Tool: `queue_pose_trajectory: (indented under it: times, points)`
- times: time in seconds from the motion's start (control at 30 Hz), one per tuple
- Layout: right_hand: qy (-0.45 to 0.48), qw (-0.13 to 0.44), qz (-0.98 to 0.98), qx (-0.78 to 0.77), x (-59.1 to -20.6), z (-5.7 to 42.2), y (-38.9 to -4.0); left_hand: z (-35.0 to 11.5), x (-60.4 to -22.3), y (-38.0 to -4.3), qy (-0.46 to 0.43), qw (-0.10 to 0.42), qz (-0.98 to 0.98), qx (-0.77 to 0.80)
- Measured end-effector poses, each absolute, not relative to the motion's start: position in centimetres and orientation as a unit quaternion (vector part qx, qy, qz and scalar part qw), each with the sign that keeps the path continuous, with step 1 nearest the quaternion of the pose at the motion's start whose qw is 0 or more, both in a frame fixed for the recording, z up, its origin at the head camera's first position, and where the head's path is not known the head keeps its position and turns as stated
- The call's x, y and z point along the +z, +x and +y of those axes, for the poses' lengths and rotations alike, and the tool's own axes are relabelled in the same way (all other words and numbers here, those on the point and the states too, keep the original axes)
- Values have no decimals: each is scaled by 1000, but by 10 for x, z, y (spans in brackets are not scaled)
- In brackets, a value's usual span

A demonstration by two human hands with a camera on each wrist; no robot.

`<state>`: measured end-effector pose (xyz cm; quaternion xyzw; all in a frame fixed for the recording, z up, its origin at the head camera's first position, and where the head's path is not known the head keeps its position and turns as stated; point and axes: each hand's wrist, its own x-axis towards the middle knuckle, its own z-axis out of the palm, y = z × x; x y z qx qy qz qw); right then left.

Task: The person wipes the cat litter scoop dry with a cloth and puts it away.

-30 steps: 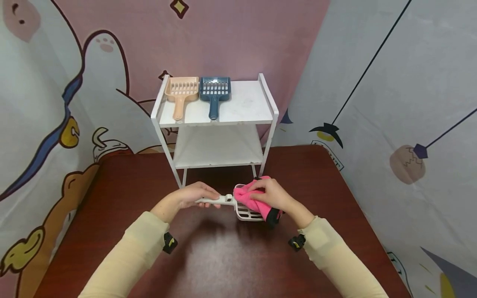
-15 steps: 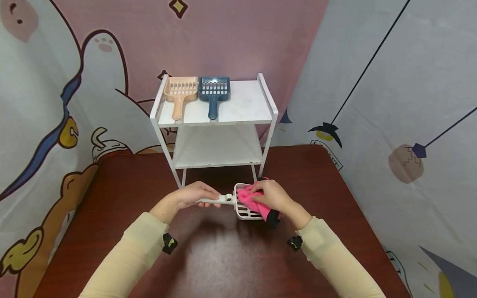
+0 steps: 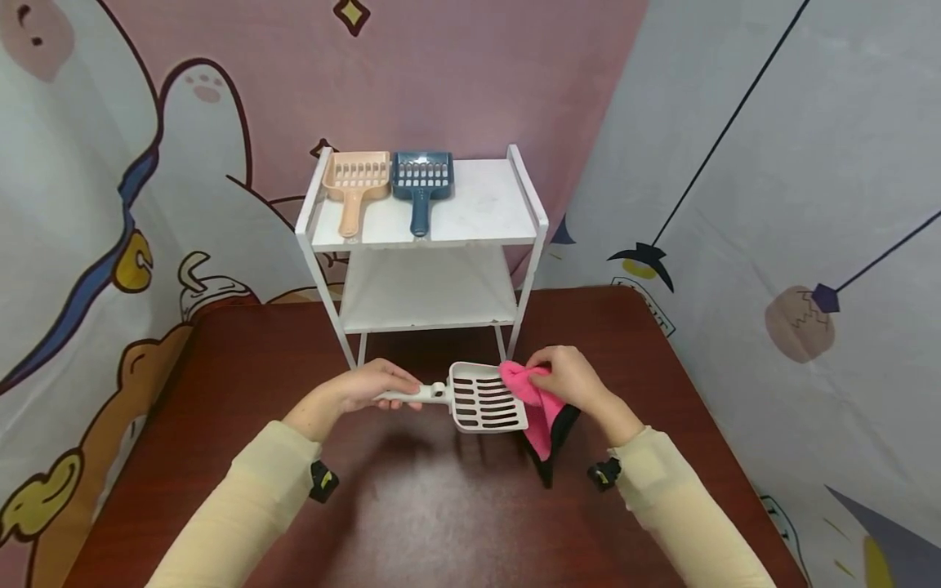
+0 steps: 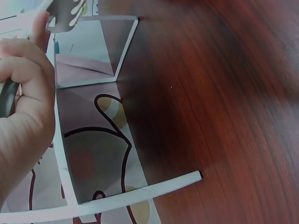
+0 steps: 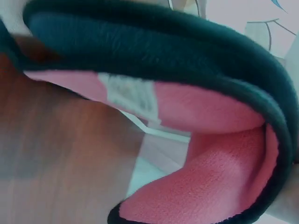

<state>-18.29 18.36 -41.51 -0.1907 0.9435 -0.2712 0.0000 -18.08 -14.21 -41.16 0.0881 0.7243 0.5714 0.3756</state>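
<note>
In the head view my left hand (image 3: pixel 367 385) grips the handle of a pale grey-white slotted litter scoop (image 3: pixel 485 400), held above the table with its slots showing. The left wrist view shows the fingers curled round that handle, and a bit of the scoop's slotted end (image 4: pixel 70 14) at the top. My right hand (image 3: pixel 569 376) pinches a pink cloth (image 3: pixel 540 408) with a dark edge at the scoop's right end, its lower part hanging down. Up close in the right wrist view, the folded cloth (image 5: pixel 201 182) fills much of the frame and hides the fingers.
A white two-tier shelf (image 3: pixel 485 204) stands at the back of the brown table (image 3: pixel 441 523). On its top lie a peach litter scoop (image 3: pixel 354 188) and a dark blue litter scoop (image 3: pixel 422 188), side by side. Patterned curtains (image 3: pixel 735 245) surround the table.
My right hand has drawn the pink cloth rightward off the scoop's slotted face to its right end, where it now hangs lower. My left hand and the scoop have shifted slightly left.
</note>
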Motion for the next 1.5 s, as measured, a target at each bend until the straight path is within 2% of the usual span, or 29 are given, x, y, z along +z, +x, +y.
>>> queue_pose_trajectory:
  times: [0.23, 0.5, 0.83, 1.17, 1.5]
  points:
    - [-198, -54, 930, -304, -399, 170, -183, -144, -417, -182, 86, 380, 723, 571]
    - [-233, -52, 946, -217, -410, 130, -178, -133, -414, -181, 123, 372, 740, 547]
    - [-209, -88, 961, -161, -420, 137, -178, -144, -412, -182, 129, 365, 734, 559]
    - [-195, -59, 965, -164, -421, 146, -178, -147, -410, -182, 128, 361, 729, 566]
    - [-185, -64, 970, -144, -422, 151, -176, -147, -409, -180, 134, 356, 726, 573]
